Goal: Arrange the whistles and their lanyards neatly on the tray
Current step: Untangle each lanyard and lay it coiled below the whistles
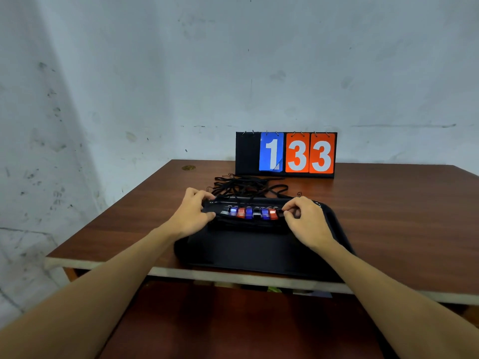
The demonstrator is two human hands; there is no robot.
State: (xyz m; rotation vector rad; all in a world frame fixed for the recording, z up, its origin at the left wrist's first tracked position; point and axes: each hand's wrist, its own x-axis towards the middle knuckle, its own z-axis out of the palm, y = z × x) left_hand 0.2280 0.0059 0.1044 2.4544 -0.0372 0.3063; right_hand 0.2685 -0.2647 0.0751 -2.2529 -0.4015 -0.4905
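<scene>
Black plastic is what we see first: a tray (259,252) lying on a brown wooden table (388,216), its near edge close to the table's front edge. Across the far part of the tray runs a tight row of whistles (252,213), side by side in blue, red and black. Their black lanyards (246,183) trail over the far rim and lie in a loose tangle on the table, between the tray and a scoreboard (285,154).

The left hand (193,215) sits at the left end of the row, fingers bent over the tray's far rim and thumb lying toward the first whistle. We cannot tell whether it grasps anything. The right hand (304,220) sits at the right end, fingers curled with the tips drawn together at the last whistle. Whether they pinch it, we cannot tell either.

The scoreboard stands upright at the back of the table against a scuffed pale wall (233,60). Its flip cards hang from small rings: a blue card reading "1", then two orange cards each reading "3".
</scene>
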